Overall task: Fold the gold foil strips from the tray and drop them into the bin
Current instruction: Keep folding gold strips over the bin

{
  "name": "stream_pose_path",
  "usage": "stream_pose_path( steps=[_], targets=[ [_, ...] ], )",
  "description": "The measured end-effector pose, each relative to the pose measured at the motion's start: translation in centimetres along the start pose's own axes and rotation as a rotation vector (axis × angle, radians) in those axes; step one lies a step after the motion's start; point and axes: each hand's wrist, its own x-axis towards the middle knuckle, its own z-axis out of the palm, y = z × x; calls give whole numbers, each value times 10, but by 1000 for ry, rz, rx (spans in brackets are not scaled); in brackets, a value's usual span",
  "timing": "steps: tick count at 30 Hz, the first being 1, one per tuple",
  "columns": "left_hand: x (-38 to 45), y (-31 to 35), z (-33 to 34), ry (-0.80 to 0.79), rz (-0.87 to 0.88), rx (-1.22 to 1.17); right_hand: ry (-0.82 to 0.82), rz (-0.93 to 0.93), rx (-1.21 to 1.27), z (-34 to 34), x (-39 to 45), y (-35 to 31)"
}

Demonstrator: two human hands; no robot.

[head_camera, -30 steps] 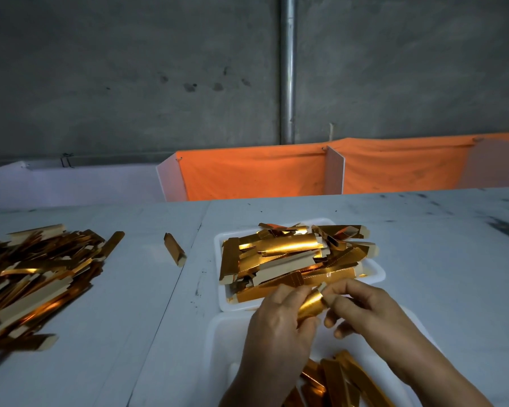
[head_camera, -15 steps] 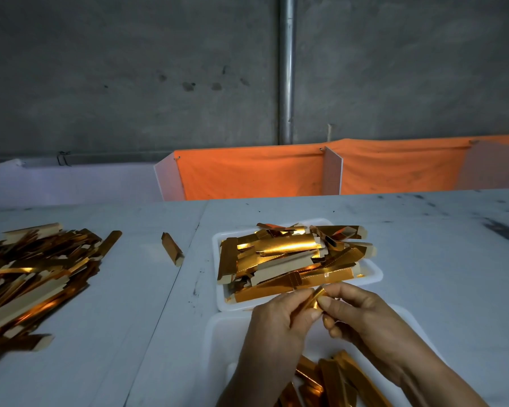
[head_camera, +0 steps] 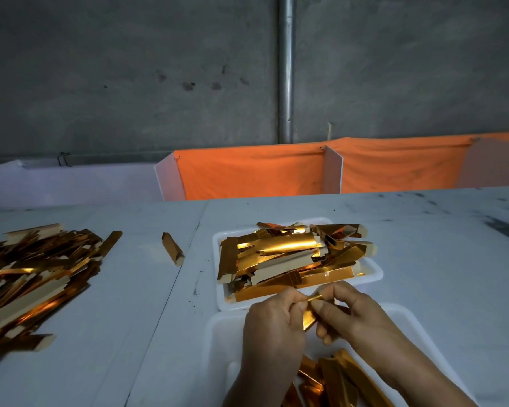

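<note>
I see both hands at 6 o'clock. Left hand (head_camera: 272, 321) and right hand (head_camera: 346, 311) each pinch one gold foil strip (head_camera: 310, 314) between curled fingers, above the white bin (head_camera: 218, 333) holding folded strips (head_camera: 335, 377). Tray (head_camera: 373, 270), heaped with strips, sits just beyond at 12 o'clock. Loose pile (head_camera: 33, 277) at 9 o'clock.

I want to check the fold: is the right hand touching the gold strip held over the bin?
Touching. The head view shows the right hand pinching the upper end of the gold strip, while the left hand grips it too.
</note>
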Motion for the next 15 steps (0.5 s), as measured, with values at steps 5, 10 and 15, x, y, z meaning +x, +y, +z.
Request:
stream_pose_path(
  steps=[5,10,15],
  targets=[
    [2,-2,5,-50,49,159,55,58,1,2,3,2],
    [-6,1,7,-92,163,116,87,61,71,-5,2,2],
    [-5,-3,5,-83,115,50,43,93,157,-4,1,1]
  ],
)
